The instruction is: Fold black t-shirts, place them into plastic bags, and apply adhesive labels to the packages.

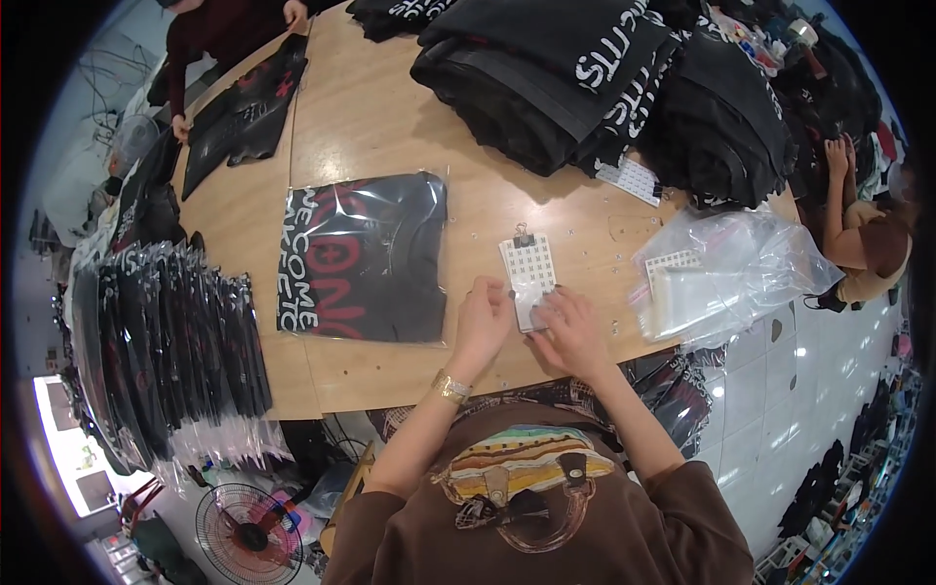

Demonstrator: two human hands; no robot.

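A stack of white label sheets, with rows of small dark marks and a black binder clip at its far end, lies on the table in front of me. My right hand grips the near end of the stack, its fingers bent over the right side and the thumb low down. At the left edge of the stack, my left hand has curled fingers, with thumb and index finger close together; whatever is between them is too small to make out. To the left lies a folded black garment in a clear bag.
Bagged black garments stand in a row at the left edge. Folded black garments are piled at the back; clear plastic bags lie on the right. Across the table, a person handles a dark garment. Another person is at the right.
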